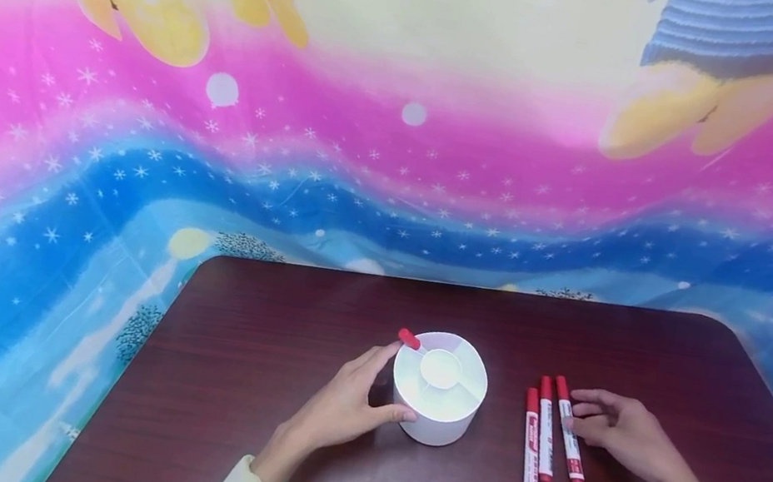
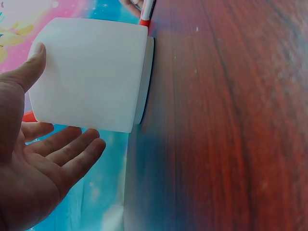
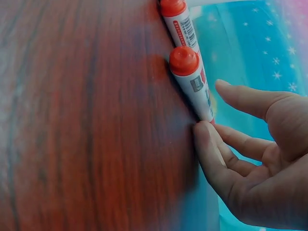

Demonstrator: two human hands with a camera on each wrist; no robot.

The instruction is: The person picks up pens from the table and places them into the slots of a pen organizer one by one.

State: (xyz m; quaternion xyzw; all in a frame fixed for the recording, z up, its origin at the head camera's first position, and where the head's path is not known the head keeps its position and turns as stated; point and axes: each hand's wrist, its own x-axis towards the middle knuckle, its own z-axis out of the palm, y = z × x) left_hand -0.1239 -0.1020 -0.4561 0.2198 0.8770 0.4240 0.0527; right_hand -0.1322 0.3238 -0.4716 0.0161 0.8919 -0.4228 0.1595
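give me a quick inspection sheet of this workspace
surface: dark wood-grain table
job's things: white round holder with divided compartments, one red marker standing in it; three red markers lying side by side to its right
clutter: nothing seen
hands: left hand rests against the holder's side, fingers relaxed; right hand touches the nearest lying marker with its fingertips
cables: nothing seen
surroundings: colourful cartoon cloth with stars behind and around the table

Bright, even light; head view warped, wrist views blurred
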